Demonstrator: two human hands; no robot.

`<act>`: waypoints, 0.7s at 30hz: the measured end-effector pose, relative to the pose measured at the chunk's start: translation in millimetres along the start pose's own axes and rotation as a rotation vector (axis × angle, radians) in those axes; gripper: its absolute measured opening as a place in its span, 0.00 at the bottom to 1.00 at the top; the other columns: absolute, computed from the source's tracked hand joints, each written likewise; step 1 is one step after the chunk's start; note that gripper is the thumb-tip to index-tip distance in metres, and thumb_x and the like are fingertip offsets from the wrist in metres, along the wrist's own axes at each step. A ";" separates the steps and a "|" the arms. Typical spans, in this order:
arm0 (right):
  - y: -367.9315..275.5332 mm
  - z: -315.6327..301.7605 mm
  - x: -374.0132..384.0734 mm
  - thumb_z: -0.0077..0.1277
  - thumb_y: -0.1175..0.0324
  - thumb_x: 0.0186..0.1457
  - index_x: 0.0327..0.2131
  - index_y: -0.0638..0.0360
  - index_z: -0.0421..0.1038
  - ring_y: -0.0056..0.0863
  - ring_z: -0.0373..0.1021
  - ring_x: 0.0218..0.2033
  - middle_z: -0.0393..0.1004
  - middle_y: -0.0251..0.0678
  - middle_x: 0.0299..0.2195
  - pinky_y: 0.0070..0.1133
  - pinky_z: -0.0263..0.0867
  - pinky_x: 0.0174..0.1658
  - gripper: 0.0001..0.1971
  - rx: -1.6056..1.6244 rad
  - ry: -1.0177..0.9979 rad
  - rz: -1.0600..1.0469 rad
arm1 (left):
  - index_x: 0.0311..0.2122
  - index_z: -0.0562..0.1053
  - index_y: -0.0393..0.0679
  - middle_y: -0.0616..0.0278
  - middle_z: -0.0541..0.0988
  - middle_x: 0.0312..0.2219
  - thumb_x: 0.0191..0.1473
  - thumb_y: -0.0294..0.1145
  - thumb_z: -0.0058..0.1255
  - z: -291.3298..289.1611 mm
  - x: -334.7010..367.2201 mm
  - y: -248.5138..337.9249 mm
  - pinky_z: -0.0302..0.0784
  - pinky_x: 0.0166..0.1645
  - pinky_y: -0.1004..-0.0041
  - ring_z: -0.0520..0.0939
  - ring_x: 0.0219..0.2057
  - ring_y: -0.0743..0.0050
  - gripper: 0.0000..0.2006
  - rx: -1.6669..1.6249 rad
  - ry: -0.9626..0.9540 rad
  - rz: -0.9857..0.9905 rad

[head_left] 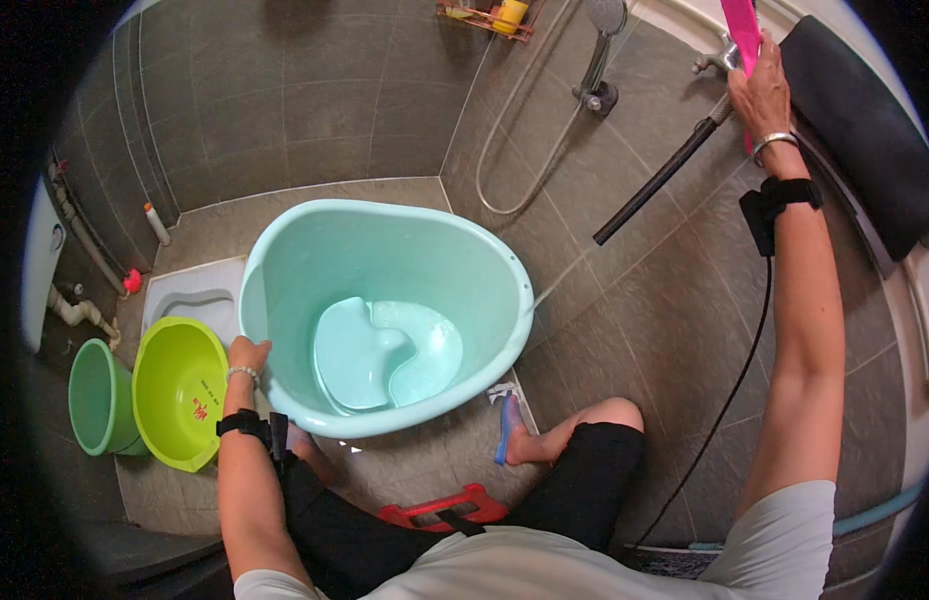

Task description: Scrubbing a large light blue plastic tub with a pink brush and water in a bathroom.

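Observation:
A large pale turquoise bathtub (510, 262) stands in front of me. Inside, its moulded seat (353, 350) rises beside a shiny round bottom. My left hand (250, 356) is closed at the tub's left rim, beside a lime-green basin (175, 375). At the upper right my right hand (763, 95) is closed around a long pink strip-like thing (742, 30), close to the metal wall tap (723, 58). A black hose (655, 182) slants down from the tap area toward the tub. A thin pale streak, seemingly water, runs from its end to the tub's rim.
A green bucket (93, 400) stands left of the basin, near a white squat toilet pan (200, 285). A red stool (450, 510) is between my legs. A shower head (606, 14) hangs on the tiled wall; a black padded board (860, 130) leans at the right.

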State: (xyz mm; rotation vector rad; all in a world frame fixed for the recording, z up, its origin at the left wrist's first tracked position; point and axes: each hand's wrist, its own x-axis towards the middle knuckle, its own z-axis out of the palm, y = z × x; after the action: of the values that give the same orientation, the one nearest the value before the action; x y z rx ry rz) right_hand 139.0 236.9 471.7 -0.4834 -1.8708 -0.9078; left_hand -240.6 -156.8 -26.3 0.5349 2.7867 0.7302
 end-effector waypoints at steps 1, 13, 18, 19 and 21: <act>1.0 3.0 2.1 0.39 0.71 0.39 0.46 0.65 0.51 0.48 0.59 0.43 0.59 0.52 0.43 0.31 0.56 0.46 0.26 -0.013 0.016 -0.020 | 0.26 0.70 0.25 0.36 0.72 0.24 0.34 0.42 0.51 -1.1 -0.6 1.1 0.70 0.35 0.63 0.74 0.29 0.44 0.23 0.006 0.003 0.001; -3.7 22.5 1.8 0.43 0.67 0.40 0.47 0.61 0.53 0.44 0.63 0.39 0.63 0.51 0.39 0.29 0.58 0.43 0.27 0.024 -0.103 0.073 | 0.24 0.70 0.26 0.37 0.72 0.23 0.33 0.40 0.50 -7.7 -12.1 0.2 0.70 0.33 0.63 0.75 0.29 0.46 0.21 -0.038 -0.013 0.027; -80.8 -6.2 -49.8 0.42 0.70 0.39 0.48 0.57 0.53 0.36 0.66 0.36 0.65 0.46 0.38 0.25 0.61 0.39 0.27 0.353 -0.223 0.019 | 0.26 0.71 0.29 0.38 0.72 0.25 0.33 0.37 0.49 -10.4 -11.8 18.6 0.69 0.37 0.64 0.74 0.31 0.45 0.18 0.039 -0.041 0.049; -91.8 -0.1 -68.8 0.42 0.73 0.38 0.47 0.57 0.54 0.36 0.66 0.38 0.66 0.45 0.38 0.25 0.61 0.40 0.26 0.533 -0.221 -0.050 | 0.26 0.71 0.29 0.38 0.72 0.26 0.33 0.38 0.49 -13.8 -15.5 21.1 0.69 0.38 0.64 0.73 0.32 0.45 0.18 0.030 -0.057 0.037; -142.0 1.6 -111.5 0.42 0.76 0.38 0.49 0.56 0.54 0.33 0.65 0.40 0.66 0.42 0.40 0.24 0.61 0.41 0.28 0.833 -0.397 0.035 | 0.25 0.71 0.28 0.39 0.73 0.24 0.33 0.38 0.49 -18.4 -19.6 9.6 0.70 0.35 0.65 0.75 0.29 0.47 0.19 0.067 -0.049 0.031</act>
State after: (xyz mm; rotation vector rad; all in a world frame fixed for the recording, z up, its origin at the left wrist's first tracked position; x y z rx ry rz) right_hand 94.6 152.8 318.2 -0.1745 -2.3750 0.0539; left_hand -225.2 -164.7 -3.5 0.6010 2.7714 0.6233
